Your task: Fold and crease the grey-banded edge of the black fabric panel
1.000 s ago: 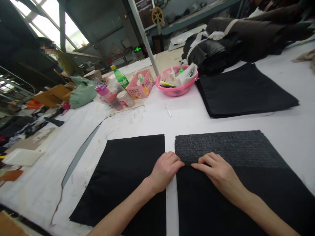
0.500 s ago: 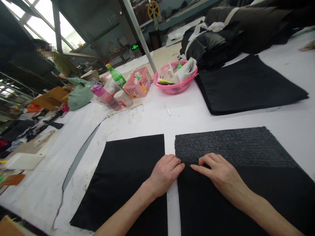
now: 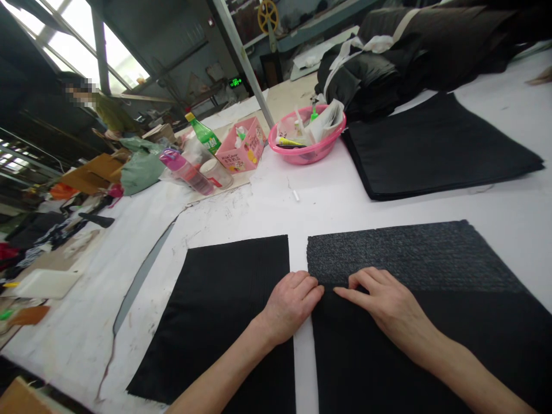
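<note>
A black fabric panel lies on the right, its far band showing a speckled dark grey surface. At this panel's left edge, where black meets speckled, my left hand has its fingers curled closed on the cloth. Just to the right, my right hand pinches the cloth along the same line, thumb stretched toward the left hand. A second black fabric piece lies flat on the left, partly under my left forearm. A narrow white gap separates the two pieces.
Beyond the panels stand a pink basin of small items, a pink box, a green bottle and a purple-capped bottle. A stack of black cloth and dark fabric rolls lie back right. A person stands far left.
My hands keep the same grip and place on the fabric. The view has shifted very slightly.
</note>
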The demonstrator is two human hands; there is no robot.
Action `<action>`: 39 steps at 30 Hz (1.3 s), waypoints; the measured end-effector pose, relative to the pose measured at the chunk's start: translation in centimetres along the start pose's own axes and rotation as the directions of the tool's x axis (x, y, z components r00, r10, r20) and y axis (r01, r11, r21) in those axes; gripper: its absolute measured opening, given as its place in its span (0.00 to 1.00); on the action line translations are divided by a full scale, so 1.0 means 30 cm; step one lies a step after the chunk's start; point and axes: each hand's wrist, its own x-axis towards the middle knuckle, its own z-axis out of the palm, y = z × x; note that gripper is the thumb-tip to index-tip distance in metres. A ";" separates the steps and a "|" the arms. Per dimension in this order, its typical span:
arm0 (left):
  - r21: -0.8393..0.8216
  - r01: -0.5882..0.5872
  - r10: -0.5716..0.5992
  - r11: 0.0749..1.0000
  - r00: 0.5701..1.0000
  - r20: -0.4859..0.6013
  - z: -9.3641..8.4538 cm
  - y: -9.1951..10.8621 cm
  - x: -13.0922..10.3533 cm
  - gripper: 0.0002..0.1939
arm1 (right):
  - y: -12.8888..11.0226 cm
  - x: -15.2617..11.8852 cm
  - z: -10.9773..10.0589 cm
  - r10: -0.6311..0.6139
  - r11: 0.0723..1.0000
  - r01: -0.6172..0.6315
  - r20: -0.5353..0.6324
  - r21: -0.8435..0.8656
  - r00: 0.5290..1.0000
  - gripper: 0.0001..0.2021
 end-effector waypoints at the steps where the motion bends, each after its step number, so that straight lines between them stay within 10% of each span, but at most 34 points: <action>1: 0.001 0.001 -0.001 1.000 1.000 -0.001 0.000 0.001 0.000 0.11 | 0.000 0.000 0.001 -0.003 1.000 0.003 0.001 -0.007 1.000 0.15; 39: 0.277 0.067 -0.084 0.958 0.995 0.050 -0.085 0.060 -0.049 0.14 | -0.005 -0.002 -0.002 -0.012 1.000 0.012 0.080 -0.001 0.997 0.17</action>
